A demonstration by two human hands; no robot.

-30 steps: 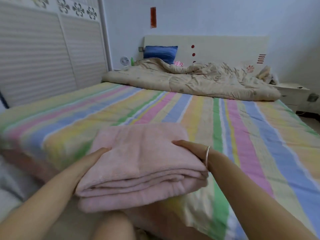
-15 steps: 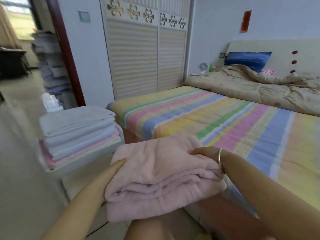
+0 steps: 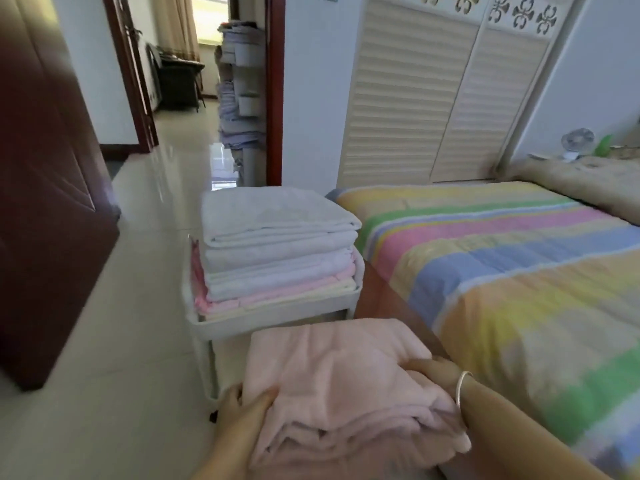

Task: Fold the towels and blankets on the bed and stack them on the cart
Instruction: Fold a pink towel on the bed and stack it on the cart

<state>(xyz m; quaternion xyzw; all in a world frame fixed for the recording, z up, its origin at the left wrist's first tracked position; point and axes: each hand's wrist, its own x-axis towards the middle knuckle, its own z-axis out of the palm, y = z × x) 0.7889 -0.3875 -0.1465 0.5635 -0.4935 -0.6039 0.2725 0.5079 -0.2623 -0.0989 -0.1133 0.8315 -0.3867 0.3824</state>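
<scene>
With folded pink blanket (image 3: 346, 386) gripped by left hand (image 3: 239, 407) and right hand (image 3: 433, 370), cart (image 3: 277, 308) stack (image 3: 277, 237) lies straight ahead, slightly left; left hand nearer.

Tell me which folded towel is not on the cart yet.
The pale pink folded towel, held between the left hand and right hand; the other folded ones sit stacked on the white cart.

beside the white cart (image 3: 277, 311), the bed sheet (image 3: 502, 271) is striped yellow, green, pink, blue and beige. on the cart the stack (image 3: 277, 247) runs white over pale lilac, pink and cream. nearest the camera, the folded towel (image 3: 346, 386) is pale pink.
</scene>
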